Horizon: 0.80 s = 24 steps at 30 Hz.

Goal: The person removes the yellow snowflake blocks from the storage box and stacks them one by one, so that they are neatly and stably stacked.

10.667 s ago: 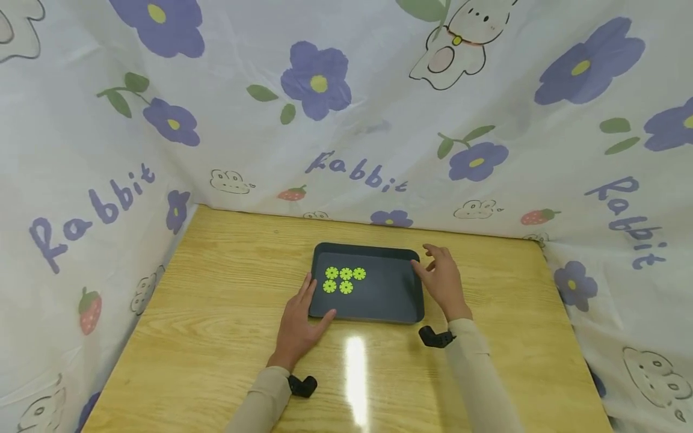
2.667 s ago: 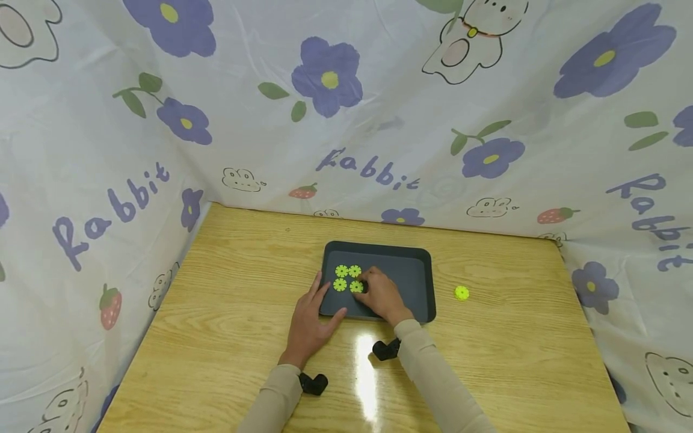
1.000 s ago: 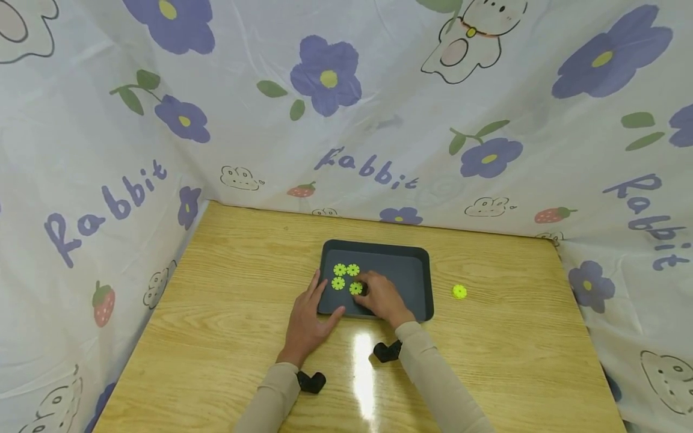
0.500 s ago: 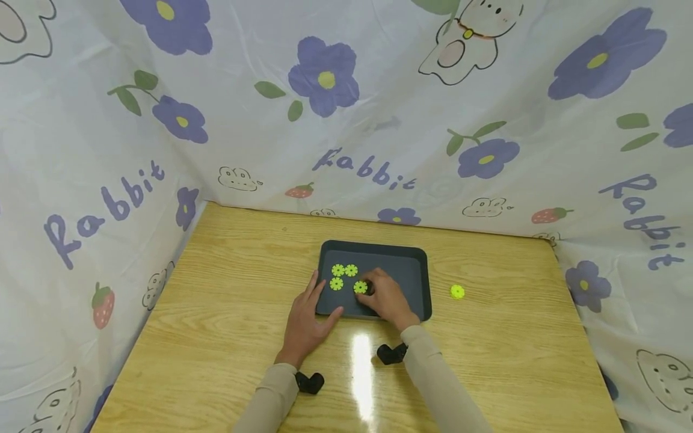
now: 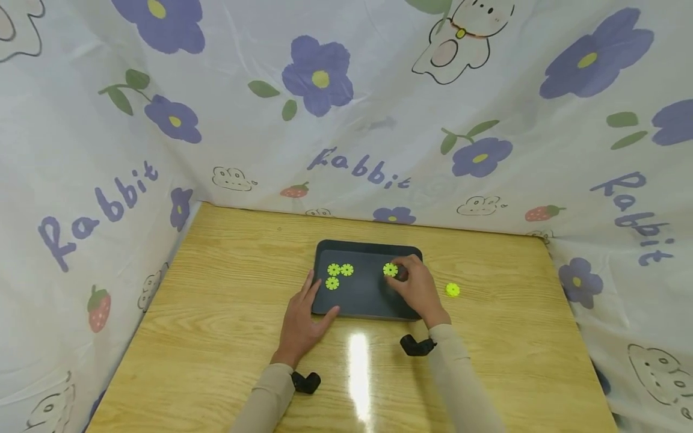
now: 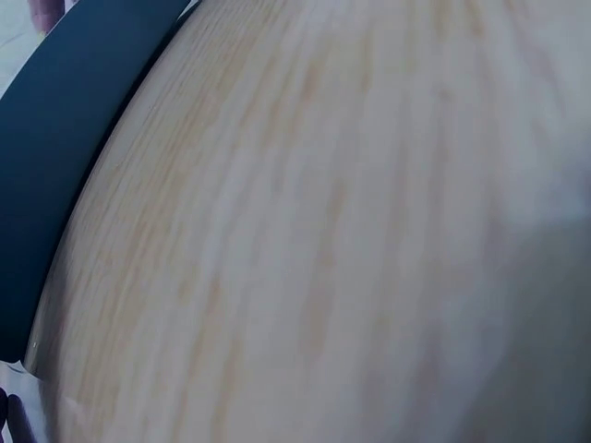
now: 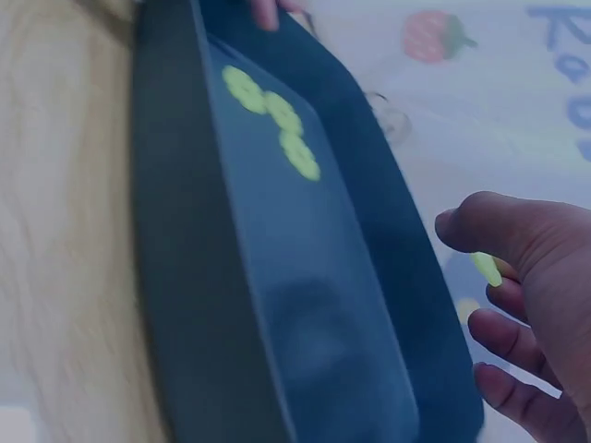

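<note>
Yellow disc (image 5: pixel 390 270) moved rightward; pinched between right fingers (image 5: pixel 405 261), over tray (image 5: pixel 354 299).

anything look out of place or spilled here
Mildly: at least one yellow disc lies on the table, right of the tray, while three others lie inside it. Nothing looks visibly spilled or damaged.

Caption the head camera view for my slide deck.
Right hand pinches a yellow-green notched round disc over a dark rectangular tray holding three more; left hand rests at its near-left corner.

Pinched yellow disc (image 7: pixel 486 269) — partly hidden.
</note>
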Tool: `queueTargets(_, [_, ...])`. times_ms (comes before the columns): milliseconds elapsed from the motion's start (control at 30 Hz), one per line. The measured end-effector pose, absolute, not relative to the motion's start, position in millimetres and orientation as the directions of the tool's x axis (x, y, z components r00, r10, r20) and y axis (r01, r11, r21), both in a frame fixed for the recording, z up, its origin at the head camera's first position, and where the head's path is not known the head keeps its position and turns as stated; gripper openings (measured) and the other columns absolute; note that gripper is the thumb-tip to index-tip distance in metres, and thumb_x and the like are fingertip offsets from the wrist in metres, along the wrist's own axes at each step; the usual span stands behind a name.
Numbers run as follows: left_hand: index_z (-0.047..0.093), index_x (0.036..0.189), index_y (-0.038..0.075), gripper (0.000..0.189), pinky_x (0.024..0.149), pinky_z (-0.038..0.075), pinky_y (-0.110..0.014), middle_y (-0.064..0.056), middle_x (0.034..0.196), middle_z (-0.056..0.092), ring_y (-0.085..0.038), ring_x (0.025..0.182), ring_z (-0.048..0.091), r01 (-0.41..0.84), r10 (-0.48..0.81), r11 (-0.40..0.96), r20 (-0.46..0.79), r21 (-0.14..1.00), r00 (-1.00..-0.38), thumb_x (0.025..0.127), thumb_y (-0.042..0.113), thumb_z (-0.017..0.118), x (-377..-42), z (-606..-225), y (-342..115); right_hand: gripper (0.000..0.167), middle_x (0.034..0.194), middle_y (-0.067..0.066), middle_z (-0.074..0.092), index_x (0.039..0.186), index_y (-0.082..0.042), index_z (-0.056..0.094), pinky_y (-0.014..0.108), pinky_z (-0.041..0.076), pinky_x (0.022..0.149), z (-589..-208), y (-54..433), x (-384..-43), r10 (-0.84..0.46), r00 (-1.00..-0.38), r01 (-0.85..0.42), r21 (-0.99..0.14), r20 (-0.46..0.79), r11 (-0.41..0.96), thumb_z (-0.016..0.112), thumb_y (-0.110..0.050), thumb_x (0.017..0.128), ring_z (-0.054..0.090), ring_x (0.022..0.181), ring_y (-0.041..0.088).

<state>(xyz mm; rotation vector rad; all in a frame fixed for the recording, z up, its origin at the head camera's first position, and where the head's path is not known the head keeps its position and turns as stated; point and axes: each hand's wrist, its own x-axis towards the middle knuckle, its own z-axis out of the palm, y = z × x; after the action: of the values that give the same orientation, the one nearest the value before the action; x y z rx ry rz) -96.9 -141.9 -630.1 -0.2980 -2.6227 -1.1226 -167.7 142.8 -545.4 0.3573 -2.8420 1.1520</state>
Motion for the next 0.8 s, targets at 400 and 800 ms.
queueTargets(400, [0.048, 0.154, 0.004, 0.078, 0.111, 0.040, -0.062, -0.007, 0.171, 0.026, -0.041, 0.140, 0.047, 0.289, 0.081, 0.684, 0.324, 0.670, -0.943, 0.094, 0.048, 0.074, -96.2, -631.3, -140.2, 0.039, 0.113, 0.021, 0.063, 0.123, 0.003, 0.069, 0.037, 0.051, 0.066, -543.5, 219.6, -161.6, 0.033, -0.988, -0.085, -0.714, 0.149, 0.695, 0.080, -0.019, 0.093, 0.064, 0.089, 0.032])
queueTargets(800, [0.048, 0.155, 0.005, 0.079, 0.112, 0.038, -0.062, -0.003, 0.172, 0.022, -0.040, 0.141, 0.046, 0.281, 0.080, 0.683, 0.313, 0.674, -0.946, 0.095, 0.049, 0.073, -97.9, -629.7, -143.5, 0.046, 0.126, 0.027, 0.057, 0.132, 0.010, 0.063, 0.047, 0.058, 0.078, -566.8, 274.9, -135.1, 0.179, -0.983, 0.158, -0.720, -0.048, 0.676, 0.073, -0.020, 0.099, 0.063, 0.104, 0.039])
